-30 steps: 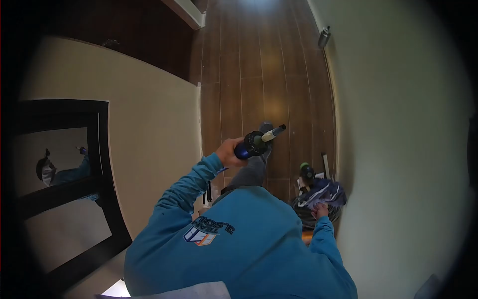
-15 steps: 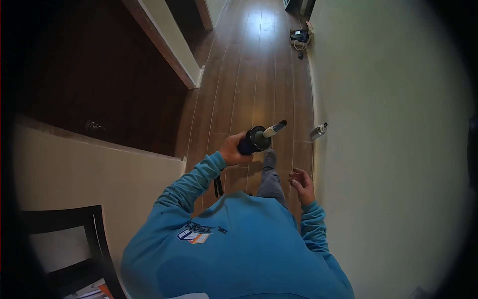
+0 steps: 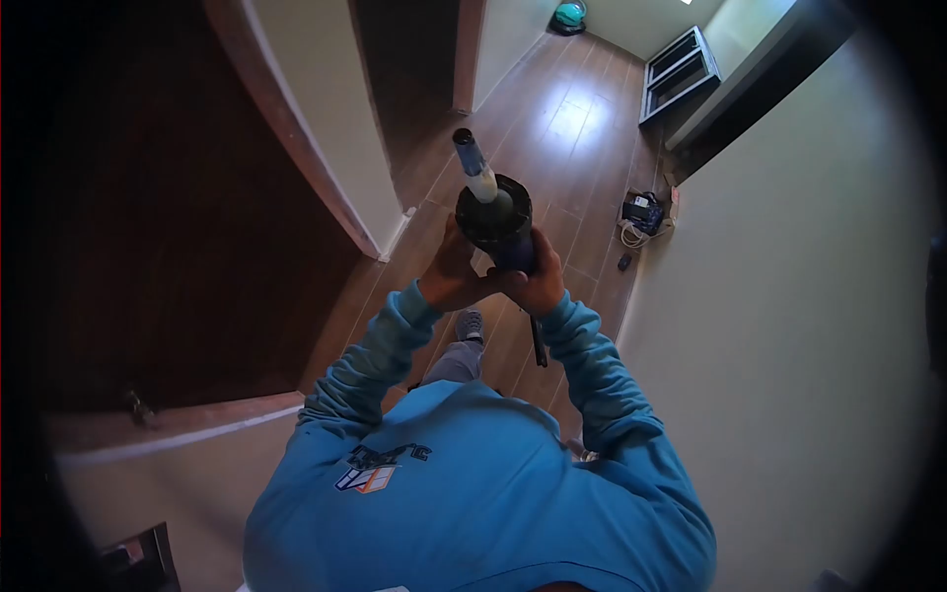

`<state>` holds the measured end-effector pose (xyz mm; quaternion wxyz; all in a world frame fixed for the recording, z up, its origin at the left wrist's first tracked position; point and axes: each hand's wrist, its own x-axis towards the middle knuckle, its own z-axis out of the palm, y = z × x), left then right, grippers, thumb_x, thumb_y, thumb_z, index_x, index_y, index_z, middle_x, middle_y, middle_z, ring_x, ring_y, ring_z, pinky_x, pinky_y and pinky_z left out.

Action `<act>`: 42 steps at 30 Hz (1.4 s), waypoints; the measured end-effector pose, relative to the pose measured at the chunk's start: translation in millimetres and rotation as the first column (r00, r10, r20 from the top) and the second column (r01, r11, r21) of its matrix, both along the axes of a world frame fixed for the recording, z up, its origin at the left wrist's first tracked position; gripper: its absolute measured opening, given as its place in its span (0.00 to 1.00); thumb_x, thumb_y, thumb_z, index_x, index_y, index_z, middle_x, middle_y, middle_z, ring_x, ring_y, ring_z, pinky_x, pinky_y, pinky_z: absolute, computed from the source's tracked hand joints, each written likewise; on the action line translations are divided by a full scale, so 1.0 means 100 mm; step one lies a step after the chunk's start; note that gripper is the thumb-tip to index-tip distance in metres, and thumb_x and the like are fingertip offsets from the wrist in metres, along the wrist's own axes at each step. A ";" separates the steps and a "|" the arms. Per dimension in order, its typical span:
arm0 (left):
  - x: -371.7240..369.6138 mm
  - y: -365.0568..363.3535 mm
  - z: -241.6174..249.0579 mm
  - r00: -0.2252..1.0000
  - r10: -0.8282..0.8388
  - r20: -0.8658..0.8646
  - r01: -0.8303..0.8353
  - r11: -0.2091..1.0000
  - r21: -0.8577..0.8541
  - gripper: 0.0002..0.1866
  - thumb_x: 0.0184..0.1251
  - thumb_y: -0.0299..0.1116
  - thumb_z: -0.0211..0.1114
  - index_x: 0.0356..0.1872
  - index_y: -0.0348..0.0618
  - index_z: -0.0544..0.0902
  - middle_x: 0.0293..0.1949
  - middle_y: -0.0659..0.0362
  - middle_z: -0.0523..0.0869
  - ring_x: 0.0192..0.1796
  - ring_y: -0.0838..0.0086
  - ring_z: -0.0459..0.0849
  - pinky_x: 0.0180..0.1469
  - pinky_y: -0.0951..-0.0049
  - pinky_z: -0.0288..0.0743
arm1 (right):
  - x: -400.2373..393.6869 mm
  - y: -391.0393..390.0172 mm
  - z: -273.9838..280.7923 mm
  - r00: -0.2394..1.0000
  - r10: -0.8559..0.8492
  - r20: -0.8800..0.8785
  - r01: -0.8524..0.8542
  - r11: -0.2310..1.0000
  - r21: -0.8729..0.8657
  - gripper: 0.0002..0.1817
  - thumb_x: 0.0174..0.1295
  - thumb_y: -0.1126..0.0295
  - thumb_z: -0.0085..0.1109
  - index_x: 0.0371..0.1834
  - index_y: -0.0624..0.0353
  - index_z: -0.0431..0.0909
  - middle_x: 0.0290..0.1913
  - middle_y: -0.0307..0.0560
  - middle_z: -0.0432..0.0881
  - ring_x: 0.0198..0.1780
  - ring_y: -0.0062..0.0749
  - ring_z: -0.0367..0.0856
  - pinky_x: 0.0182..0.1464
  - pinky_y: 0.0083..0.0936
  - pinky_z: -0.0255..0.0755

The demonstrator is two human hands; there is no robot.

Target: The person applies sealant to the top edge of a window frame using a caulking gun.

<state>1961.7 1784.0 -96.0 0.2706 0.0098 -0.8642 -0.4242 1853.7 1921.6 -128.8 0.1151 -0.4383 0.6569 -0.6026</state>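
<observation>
Fingers of both hands wrapped shut around one tool: left hand (image 3: 452, 279) and right hand (image 3: 536, 281) meet on its dark blue grip. The tool (image 3: 493, 212) is a dark, round-bodied handheld unit with a pale nozzle (image 3: 473, 166) pointing up and away, held at chest height over the wood floor (image 3: 552, 148). Looks rigid, fairly weighty, top-heavy; best gripped low on the handle, clear of the nozzle. Beyond the tool, a cable bundle (image 3: 641, 212) lies on the floor beside the right wall.

A brown wooden plank floor (image 3: 582, 128) runs along the hallway between pale walls. On it, close to the right-hand wall, lies a small heap of gear with a coiled white cord (image 3: 643, 215), and just beside that a small dark object (image 3: 623, 261).
</observation>
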 end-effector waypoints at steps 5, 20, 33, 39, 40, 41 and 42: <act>-1.71 -1.22 -0.92 0.967 -0.087 0.241 -0.135 0.625 0.769 0.29 0.59 0.51 0.69 0.52 0.40 0.72 0.44 0.59 0.78 0.48 0.73 0.76 0.53 0.74 0.70 | -1.98 -1.09 0.29 0.994 -0.098 -0.039 0.099 0.995 0.009 0.33 0.41 0.69 0.73 0.54 0.59 0.70 0.41 0.50 0.82 0.41 0.31 0.81 0.46 0.30 0.76; -5.41 -5.66 -3.11 0.845 -0.331 0.420 -0.362 0.225 0.905 0.28 0.61 0.36 0.65 0.61 0.41 0.67 0.56 0.53 0.75 0.56 0.64 0.76 0.55 0.67 0.72 | -5.54 -5.87 -0.30 0.919 -0.042 0.391 0.168 0.941 -0.294 0.33 0.36 0.68 0.70 0.51 0.57 0.72 0.39 0.51 0.80 0.43 0.40 0.81 0.49 0.32 0.74; -4.55 -7.17 -3.72 0.645 -0.461 0.610 -0.012 0.792 0.611 0.23 0.53 0.26 0.64 0.52 0.40 0.71 0.44 0.56 0.79 0.45 0.68 0.79 0.46 0.70 0.75 | -3.89 -6.22 -0.89 0.688 -0.538 0.487 0.712 0.629 -0.311 0.29 0.42 0.69 0.70 0.51 0.57 0.70 0.41 0.48 0.81 0.45 0.31 0.80 0.50 0.29 0.72; -5.20 -6.57 -3.68 0.333 -0.668 0.666 0.258 0.743 0.617 0.19 0.50 0.16 0.55 0.46 0.38 0.73 0.38 0.56 0.81 0.36 0.71 0.81 0.35 0.74 0.76 | -3.53 -5.87 -1.27 0.302 -0.737 0.604 0.941 0.132 -0.310 0.30 0.42 0.73 0.70 0.50 0.57 0.67 0.39 0.43 0.72 0.42 0.29 0.69 0.50 0.29 0.66; -5.45 -6.65 -3.87 0.269 -0.656 0.705 0.243 0.754 0.610 0.20 0.51 0.17 0.56 0.47 0.39 0.73 0.38 0.56 0.81 0.35 0.71 0.81 0.34 0.75 0.76 | -3.66 -5.99 -1.40 0.269 -0.755 0.599 0.929 0.038 -0.369 0.32 0.42 0.74 0.70 0.53 0.57 0.66 0.40 0.44 0.73 0.43 0.30 0.71 0.51 0.30 0.66; -5.46 -6.54 -3.98 0.244 -0.693 0.678 0.321 0.718 0.618 0.21 0.51 0.18 0.60 0.49 0.41 0.73 0.38 0.56 0.82 0.37 0.71 0.82 0.37 0.75 0.75 | -3.42 -5.87 -1.43 0.194 -0.780 0.595 0.931 -0.044 -0.362 0.32 0.42 0.74 0.70 0.53 0.57 0.66 0.40 0.44 0.73 0.43 0.30 0.71 0.51 0.30 0.66; -5.45 -6.42 -3.98 0.153 -0.699 0.698 0.410 0.688 0.599 0.21 0.51 0.19 0.62 0.49 0.41 0.73 0.38 0.57 0.81 0.37 0.72 0.81 0.38 0.74 0.75 | -3.23 -5.78 -1.41 0.126 -0.767 0.630 0.941 -0.109 -0.321 0.32 0.43 0.74 0.69 0.53 0.57 0.66 0.41 0.44 0.73 0.43 0.30 0.71 0.51 0.30 0.67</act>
